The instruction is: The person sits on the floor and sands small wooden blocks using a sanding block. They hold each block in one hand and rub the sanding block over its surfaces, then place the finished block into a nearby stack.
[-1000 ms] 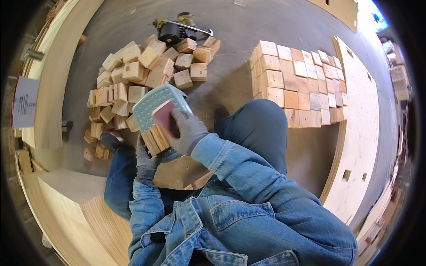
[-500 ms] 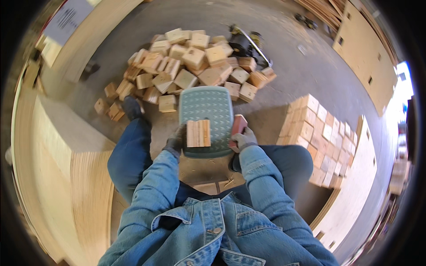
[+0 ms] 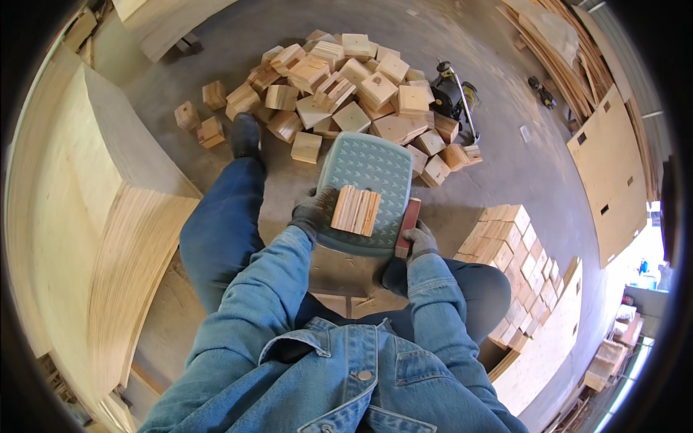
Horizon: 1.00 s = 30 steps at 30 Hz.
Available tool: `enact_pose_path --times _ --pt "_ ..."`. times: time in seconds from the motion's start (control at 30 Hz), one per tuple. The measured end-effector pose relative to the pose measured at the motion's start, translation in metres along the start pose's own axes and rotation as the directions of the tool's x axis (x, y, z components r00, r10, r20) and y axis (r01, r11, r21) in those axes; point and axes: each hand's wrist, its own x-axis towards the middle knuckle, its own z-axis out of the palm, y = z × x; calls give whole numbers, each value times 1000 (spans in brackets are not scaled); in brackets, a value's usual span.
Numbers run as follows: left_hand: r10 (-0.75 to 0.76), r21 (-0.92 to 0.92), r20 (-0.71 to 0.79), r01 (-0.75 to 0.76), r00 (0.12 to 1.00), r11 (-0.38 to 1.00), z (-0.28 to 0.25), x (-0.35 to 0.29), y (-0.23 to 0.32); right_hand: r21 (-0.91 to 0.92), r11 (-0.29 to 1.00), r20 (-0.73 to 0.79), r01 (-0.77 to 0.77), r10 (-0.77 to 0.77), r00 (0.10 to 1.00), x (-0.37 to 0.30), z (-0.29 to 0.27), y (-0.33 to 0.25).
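Observation:
A green plastic stool point(image 3: 369, 160) with a textured top stands between my knees. On its near part rests a layered wooden block point(image 3: 356, 211), striped light and brown. My left hand point(image 3: 314, 211), in a dark grey glove, grips this block by its left side. Beside the stool's right edge, my gloved right hand point(image 3: 419, 239) is closed around a long reddish-brown block point(image 3: 408, 226), held upright on its narrow side and apart from the wooden block. The palm side of each hand is hidden.
Beyond the stool lies a heap of loose wooden blocks point(image 3: 375, 90), with a black tool with a metal bar point(image 3: 453, 97) at its right. A neat block stack point(image 3: 516, 270) stands by my right knee. Tall plywood stacks point(image 3: 141, 267) rise at the left.
The view has turned, so the stool and both hands appear farther right and tilted. My right hand has turned the reddish-brown block along the stool's edge. My left hand keeps the wooden block.

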Motion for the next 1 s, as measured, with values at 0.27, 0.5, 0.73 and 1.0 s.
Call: enact_pose_path --times 0.27,0.5,0.73,1.0 --pt "-33 66 -24 35 999 997 3 6 1 -7 999 -8 54 -54 999 -10 14 -21" --pt "-18 50 -40 20 999 999 12 20 -11 -250 947 -48 201 -219 975 -10 6 -20" --pt "24 -13 24 -24 999 1000 26 16 -9 -340 911 -99 233 -281 955 -12 6 -24" --pt "-31 118 -93 41 995 992 28 11 -3 -462 857 -128 227 -318 940 -13 6 -29"
